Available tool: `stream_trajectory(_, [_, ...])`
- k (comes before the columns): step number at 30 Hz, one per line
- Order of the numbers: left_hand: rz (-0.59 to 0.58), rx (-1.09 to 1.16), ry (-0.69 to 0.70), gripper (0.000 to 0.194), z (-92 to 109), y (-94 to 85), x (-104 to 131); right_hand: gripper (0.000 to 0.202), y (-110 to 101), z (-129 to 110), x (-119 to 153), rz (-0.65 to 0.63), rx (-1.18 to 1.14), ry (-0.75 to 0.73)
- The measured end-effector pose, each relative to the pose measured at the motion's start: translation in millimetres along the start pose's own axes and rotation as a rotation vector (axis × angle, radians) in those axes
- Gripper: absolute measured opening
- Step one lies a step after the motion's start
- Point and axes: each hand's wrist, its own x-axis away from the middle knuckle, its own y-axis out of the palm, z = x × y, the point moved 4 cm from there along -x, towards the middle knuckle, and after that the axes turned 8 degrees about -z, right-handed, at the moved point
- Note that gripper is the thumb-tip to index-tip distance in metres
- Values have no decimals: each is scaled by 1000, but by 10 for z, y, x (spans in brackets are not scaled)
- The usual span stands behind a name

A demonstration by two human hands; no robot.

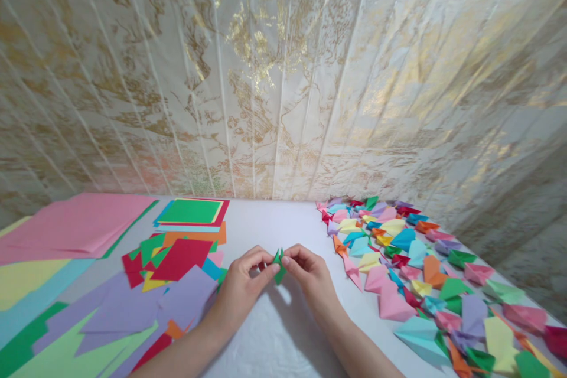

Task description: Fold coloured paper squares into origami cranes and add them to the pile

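A small folded piece of green paper with two pointed tips stands upright between my hands, just above the white tabletop. On its left side, my left hand pinches it between thumb and fingertips. From the opposite side my right hand grips it the same way, thumb toward me. The fingertips cover part of the paper's edges. Both hands cast a shadow on the table below.
Loose coloured sheets and scraps spread over the table's left side, with a stack of squares and large pink sheets behind. Many folded paper pieces cover the right side. A gold-patterned curtain hangs behind the white table.
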Motion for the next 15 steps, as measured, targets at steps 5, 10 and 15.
stream_trajectory(5, [-17, 18, -30, 21, -52, 30, -5, 28, -1, 7, -10, -13, -65, 50])
stream_trajectory(10, [15, 4, -10, 24, 12, -16, 3, 27, -18, 56, -24, -29, -53, 25])
stream_trajectory(15, [24, 56, -21, 26, 9, -33, -5, 25, -25, 59, -24, -44, -16, -4])
